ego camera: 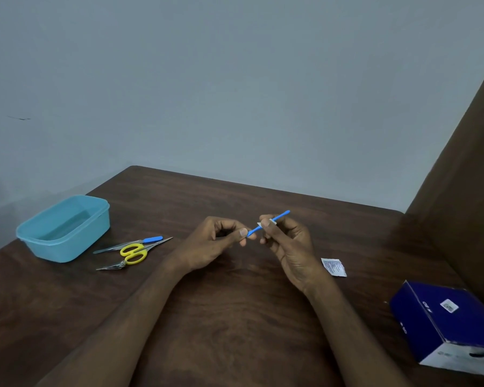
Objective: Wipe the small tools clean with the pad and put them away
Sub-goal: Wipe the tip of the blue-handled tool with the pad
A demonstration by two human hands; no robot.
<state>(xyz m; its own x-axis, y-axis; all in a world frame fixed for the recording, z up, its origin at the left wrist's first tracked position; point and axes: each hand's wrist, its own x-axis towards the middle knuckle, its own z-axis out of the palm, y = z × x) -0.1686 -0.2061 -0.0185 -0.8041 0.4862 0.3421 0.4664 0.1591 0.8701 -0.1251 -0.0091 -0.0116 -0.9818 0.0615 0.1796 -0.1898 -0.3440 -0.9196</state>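
A thin blue stick tool (281, 215) is held above the middle of the dark wooden table (235, 317). My left hand (215, 241) pinches its near end between thumb and fingers. My right hand (285, 244) pinches a small white pad (266, 223) folded round the middle of the stick. To the left on the table lie yellow-handled scissors (133, 254), a blue-handled metal tool (132, 243) and metal tweezers (111, 265). A light-blue open plastic container (65, 229) stands at the far left.
A torn white pad wrapper (333, 267) lies right of my right hand. A dark-blue cardboard box (444, 325) sits at the table's right front. A brown panel (464, 177) rises at the right edge, and a grey wall stands behind the table.
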